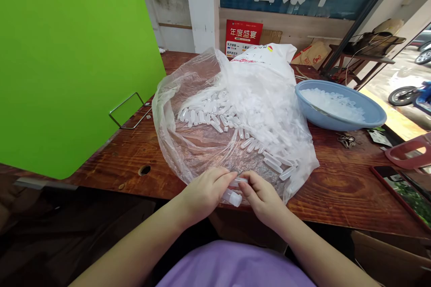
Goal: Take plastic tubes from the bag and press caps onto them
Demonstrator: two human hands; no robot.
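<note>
My left hand and my right hand meet at the near edge of the wooden table. Between them they grip small clear plastic tubes; one tube sticks out under my left fingers, another is pinched by my right fingertips. Just beyond the hands lies a large open clear plastic bag holding several more of the same tubes, spilling toward its right side.
A blue basin with white pieces stands at the right rear. Keys, a red plastic holder and a phone lie at the right. A green board stands at the left. A cable hole is in the tabletop.
</note>
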